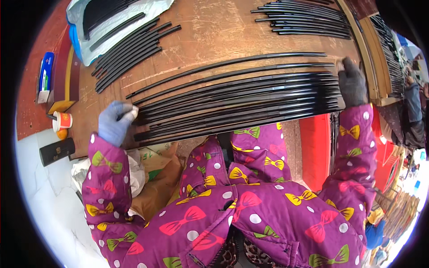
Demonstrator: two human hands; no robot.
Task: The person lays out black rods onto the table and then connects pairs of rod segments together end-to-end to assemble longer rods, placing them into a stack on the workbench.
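Many slim black rods (237,91) lie side by side across the table in front of me, their two farthest ones set apart from the dense group. At their left ends is my left hand (115,123), in a blue-grey glove with pale fingertips. Its thumb and forefinger close at a rod's end, though the fingertips partly hide the grip. My right hand (353,85), in a dark grey glove, stands beside the right ends of the rods. Its fingers point away from me, slightly apart, with no rod visibly between them.
More black rods (134,56) lie at the far left beside a white plastic sheet (154,10), others (308,18) at the far right. A wooden ledge (373,58) borders the table's right side. A paper cup (62,121) and dark case (57,152) sit left. Red bins (315,145) stand below.
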